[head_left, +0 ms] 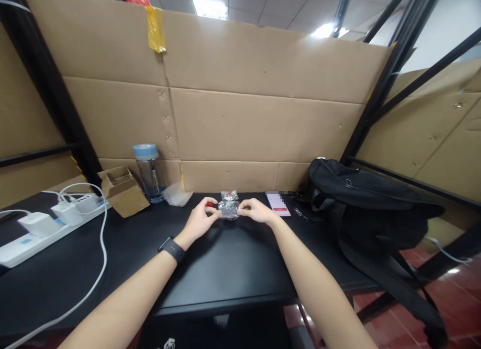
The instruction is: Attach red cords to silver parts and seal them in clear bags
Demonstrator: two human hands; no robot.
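A small, shiny clear-plastic packet (229, 209) with dark contents is held just above the black table, at the middle of the view. My left hand (203, 218) pinches its left edge between thumb and fingers. At the right edge, the fingertips of my right hand (255, 210) are closed on the same packet. Something small and red (209, 204) shows by my left fingers; its kind is unclear. Behind the packet lies another piece of crinkled clear plastic (229, 195) with a red mark; I cannot tell whether the two are joined.
On the left are a white power strip (22, 246) with chargers and cables, an opened cardboard box (126, 194), a water bottle (150, 176) and a crumpled plastic bag (176, 195). A phone (278, 205) and black bag (368, 194) are at right. A cardboard wall (244, 123) stands behind.
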